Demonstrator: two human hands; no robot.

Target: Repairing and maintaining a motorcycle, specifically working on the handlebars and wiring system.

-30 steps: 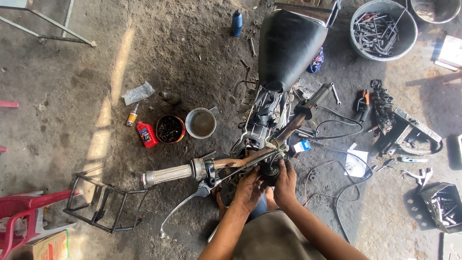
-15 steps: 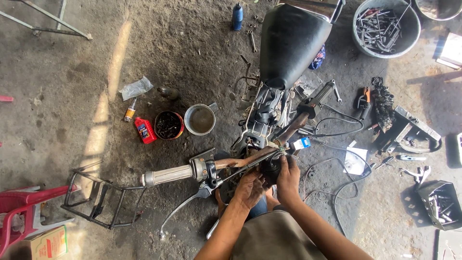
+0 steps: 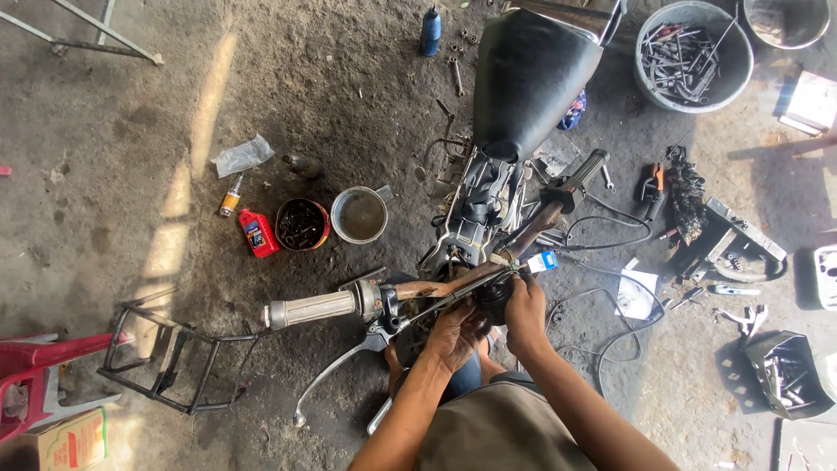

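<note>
Grey-gripped handlebar [image 3: 418,292] of a stripped motorcycle, with both our hands at its middle.

Our left hand [image 3: 455,331] is curled under the bar, fingers wrapped on the dark round part [image 3: 490,296] at the steering head; our right hand [image 3: 526,312] grips that same part from the other side, just below a small blue-and-white tag [image 3: 542,261]. The bar runs from its left grip [image 3: 309,309] and lever [image 3: 336,371] up to the right grip [image 3: 586,168], across the bare frame [image 3: 478,205] below the black seat [image 3: 532,74]. On the dirt floor to the left stand a red bottle [image 3: 255,233], a tin of bolts [image 3: 302,224] and a metal pot [image 3: 359,215]; a bucket of tools [image 3: 693,54] sits top right.
</note>
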